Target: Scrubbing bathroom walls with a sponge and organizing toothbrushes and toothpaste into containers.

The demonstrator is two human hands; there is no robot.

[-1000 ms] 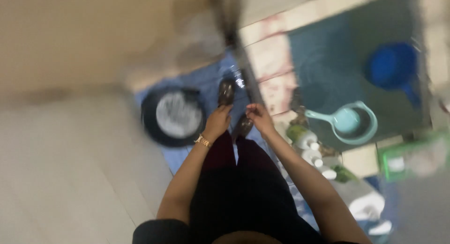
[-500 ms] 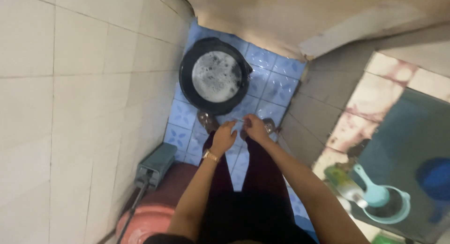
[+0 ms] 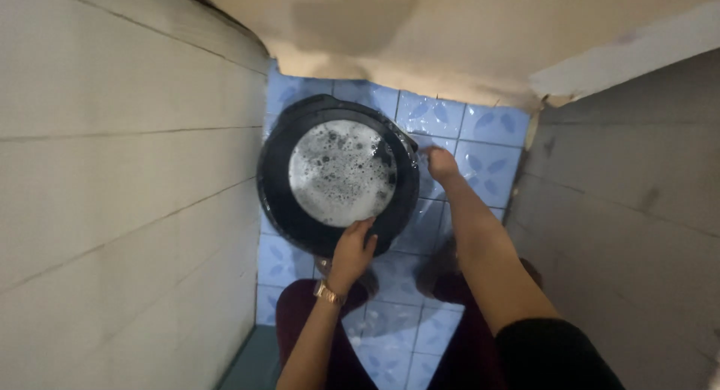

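Black basin (image 3: 289,210) of sudsy water on blue floor tiles (image 3: 480,146) by the wall, left hand (image 3: 351,253) curled over its near rim, right hand (image 3: 442,165) seemingly closed on its far-right rim

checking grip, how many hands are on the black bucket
2. The left hand grips the near rim of the round black plastic bucket of soapy water; the right hand holds its right rim. No other hands show.
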